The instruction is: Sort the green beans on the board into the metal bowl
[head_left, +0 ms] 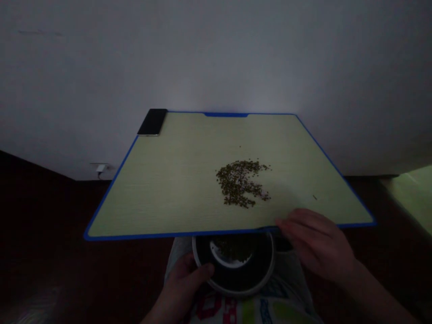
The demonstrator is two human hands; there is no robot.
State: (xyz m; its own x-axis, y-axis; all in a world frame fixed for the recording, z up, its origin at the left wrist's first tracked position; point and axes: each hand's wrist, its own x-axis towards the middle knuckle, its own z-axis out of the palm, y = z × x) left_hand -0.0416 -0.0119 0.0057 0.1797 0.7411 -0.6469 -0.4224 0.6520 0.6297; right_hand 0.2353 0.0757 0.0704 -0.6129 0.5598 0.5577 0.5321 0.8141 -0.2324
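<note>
A loose heap of small dark-green mung beans (240,182) sits on a flat pale-green, blue-edged board (151,189), with open room before its near edge (a few strays lie apart). The curled right hand (315,243) grips that edge; the left hand (182,281) clasps a round black white-rimmed bowl (236,281) just below it.

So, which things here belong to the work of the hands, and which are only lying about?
Work: right hand, at the near edge of the blue-edged board; small green beans on it; left hand at the rim of the black bowl, with more beans inside.
Lying about: smartphone, wall plug.
</note>
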